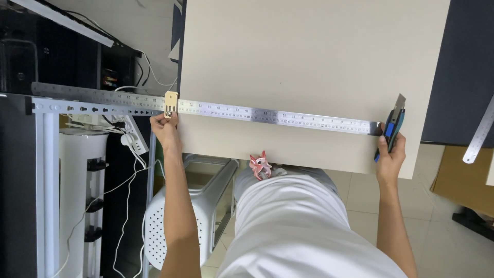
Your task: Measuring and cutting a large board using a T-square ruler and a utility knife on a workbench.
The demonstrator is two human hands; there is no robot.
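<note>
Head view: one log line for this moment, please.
left hand: pressing wooden stop on steel ruler | right hand: grip on blue utility knife, blade at ruler's right end | beige board under ruler

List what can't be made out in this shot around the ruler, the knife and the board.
Head view only:
- Steel ruler: its left end runs behind the shelf frame; markings too small to read.
- Utility knife: the right hand covers its lower body; whether the blade touches the board is unclear.
- Left hand: fingertips hidden behind the wooden stop.
- Board: far edge cut off by the frame's top.
- Pink clip: partly hidden by the white shirt.
</note>
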